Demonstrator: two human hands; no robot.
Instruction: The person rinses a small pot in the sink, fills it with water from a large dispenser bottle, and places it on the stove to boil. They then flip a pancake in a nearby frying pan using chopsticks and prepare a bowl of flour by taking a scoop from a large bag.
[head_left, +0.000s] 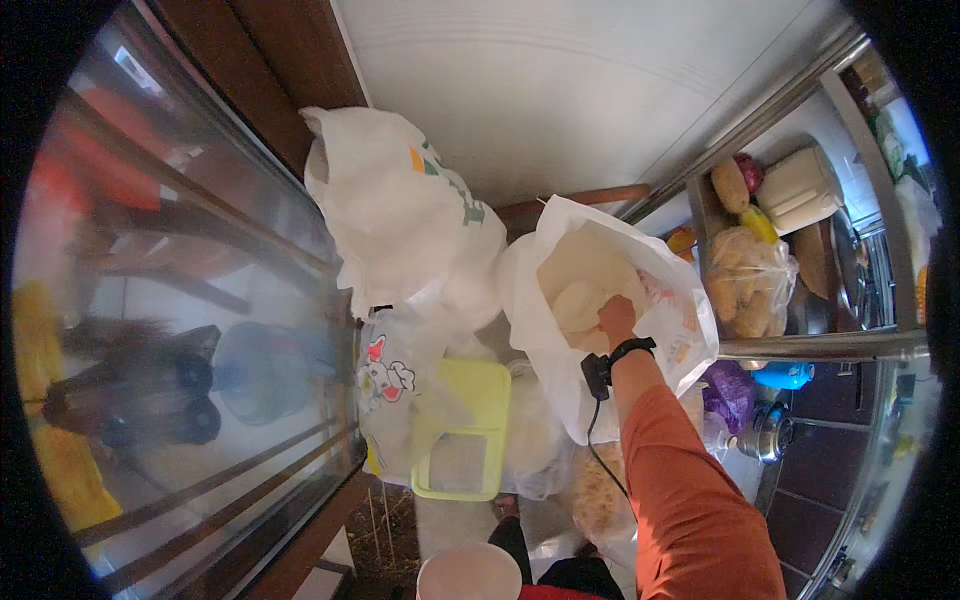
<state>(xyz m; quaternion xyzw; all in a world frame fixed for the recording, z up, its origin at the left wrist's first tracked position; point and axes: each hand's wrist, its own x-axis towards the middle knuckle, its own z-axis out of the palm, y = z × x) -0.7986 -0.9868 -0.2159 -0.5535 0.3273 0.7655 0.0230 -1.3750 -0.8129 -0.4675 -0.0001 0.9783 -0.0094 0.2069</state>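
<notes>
My right hand is down inside an open white sack, its fingers curled over the pale contents, which look like flour or fine grain. A rounded pale shape lies beside the fingers; whether it is a scoop or a mound, and whether I hold it, is unclear. On that wrist sits a black strap with a small device and a cable. My left hand is out of view. A pale round tub shows at the bottom edge, in front of my body; what supports it is hidden.
A full white sack stands left of the open one. Below it are a printed bag and a yellow-green lid. A glass partition runs along the left. On the right, a metal-framed shelf holds a clear bag of food.
</notes>
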